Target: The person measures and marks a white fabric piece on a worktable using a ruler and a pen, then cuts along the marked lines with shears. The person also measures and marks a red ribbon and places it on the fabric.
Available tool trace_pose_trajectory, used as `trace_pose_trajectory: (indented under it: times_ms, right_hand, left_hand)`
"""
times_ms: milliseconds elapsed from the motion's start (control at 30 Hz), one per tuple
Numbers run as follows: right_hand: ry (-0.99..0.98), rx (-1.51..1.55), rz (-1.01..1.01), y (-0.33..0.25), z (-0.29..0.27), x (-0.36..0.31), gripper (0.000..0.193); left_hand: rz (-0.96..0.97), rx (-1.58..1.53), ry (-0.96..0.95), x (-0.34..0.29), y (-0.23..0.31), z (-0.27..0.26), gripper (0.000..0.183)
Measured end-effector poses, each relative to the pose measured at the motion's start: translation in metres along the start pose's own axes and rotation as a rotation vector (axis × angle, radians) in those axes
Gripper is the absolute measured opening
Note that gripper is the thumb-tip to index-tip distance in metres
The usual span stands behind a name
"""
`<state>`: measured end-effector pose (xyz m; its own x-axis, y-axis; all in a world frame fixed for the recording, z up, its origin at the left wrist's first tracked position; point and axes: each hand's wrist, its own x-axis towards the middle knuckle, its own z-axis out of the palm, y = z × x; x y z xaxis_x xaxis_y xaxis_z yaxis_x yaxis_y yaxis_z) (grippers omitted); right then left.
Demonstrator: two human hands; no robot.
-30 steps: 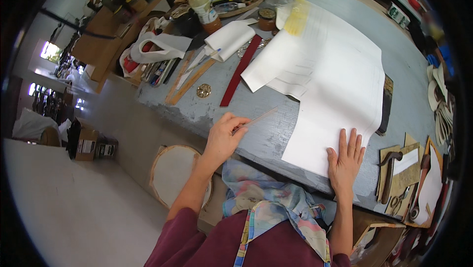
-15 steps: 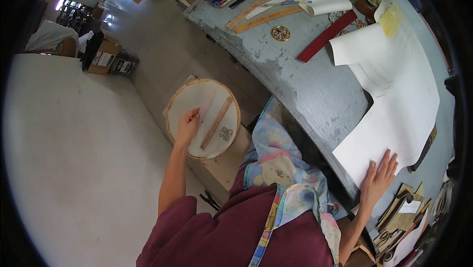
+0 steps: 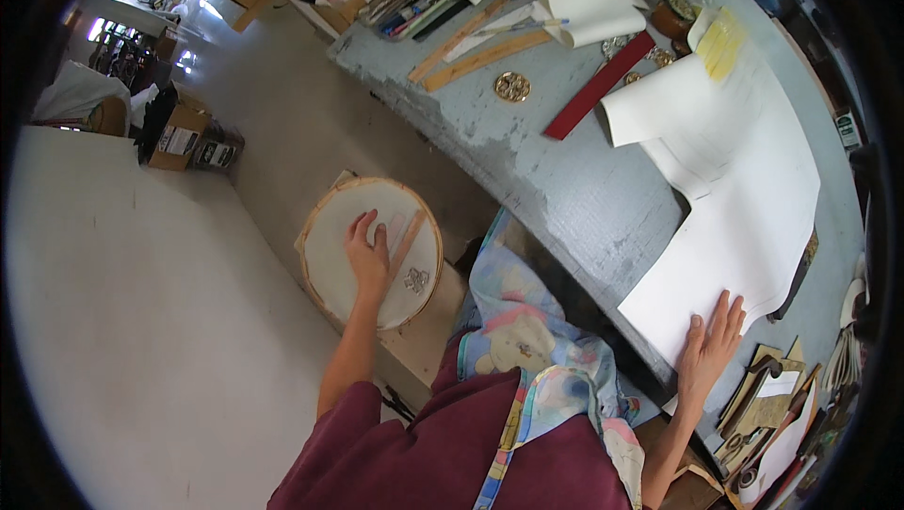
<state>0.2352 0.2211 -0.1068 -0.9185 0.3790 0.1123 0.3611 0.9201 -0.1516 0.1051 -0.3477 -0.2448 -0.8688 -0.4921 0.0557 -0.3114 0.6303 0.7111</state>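
Surface [image 3: 584, 190]: its near edge runs right by your lap, so there is little room between it and you.
White paper sheets [image 3: 744, 218]: they overhang that edge; your right hand [image 3: 711, 345], flat with its grip released, pins one corner, and lifting it could let them slide off.
Round embroidery hoop [image 3: 372, 251]: it sits low to your left on a box, well apart from the surface, and could tip if pressed off-centre.
Left hand [image 3: 365, 254]: spread flat on the cloth, grasping nothing, just beside a wooden stick [image 3: 407, 242] that may roll off.

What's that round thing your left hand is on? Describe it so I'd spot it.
Look left of the grey table, low beside the person's lap. The hoop sits there: a wood-rimmed disc of pale cloth under the left hand, with a thin stick across it. Nothing else nearby is round.
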Motion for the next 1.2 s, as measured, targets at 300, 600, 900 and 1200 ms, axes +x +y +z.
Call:
trace_pose_trajectory:
  times_ms: [300, 600, 900, 1200]
  right_hand:
    - [0.069, 0.27, 0.081, -0.011, -0.021, -0.008, 0.055]
    - [0.164, 0.378, 0.083, -0.009, -0.028, -0.026, 0.038]
    - [0.161, 0.41, 0.05, -0.021, -0.028, -0.024, 0.033]
    - [0.165, 0.435, 0.011, -0.012, -0.02, -0.024, 0.034]
  left_hand:
    - [0.61, -0.171, 0.009, 0.092, 0.184, 0.01, 0.019]
    - [0.662, -0.077, 0.004, 0.113, 0.218, 0.019, 0.019]
    - [0.76, 0.22, -0.117, 0.14, 0.255, 0.041, 0.028]
    - [0.458, -0.053, -0.317, 0.135, 0.247, 0.017, 0.033]
